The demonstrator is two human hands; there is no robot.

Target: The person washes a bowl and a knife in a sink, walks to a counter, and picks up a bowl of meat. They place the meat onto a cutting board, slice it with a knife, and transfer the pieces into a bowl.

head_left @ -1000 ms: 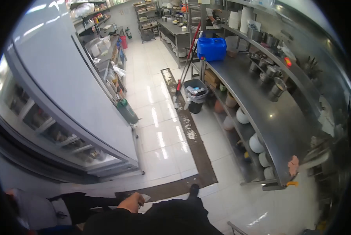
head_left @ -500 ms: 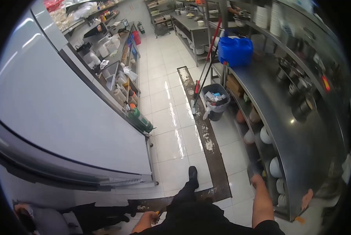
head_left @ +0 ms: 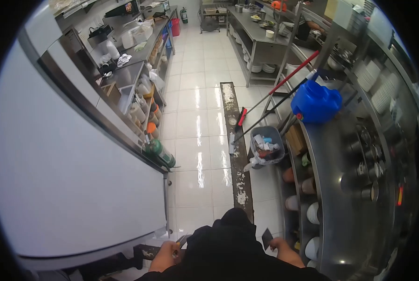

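Head view showed the left hand (head_left: pixel 165 255) closed around a yellow-handled tool (head_left: pixel 182 240), the right hand (head_left: pixel 278 244) around a flat-bladed tool (head_left: pixel 267 238), both seemingly light, stiff and safest held behind the blade.

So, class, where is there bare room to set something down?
The right counter between its aisle edge, the pots and the blue jug; the floor between the fridge and the dark strip. Crowded: beside the bin and broom, and along the left counter.
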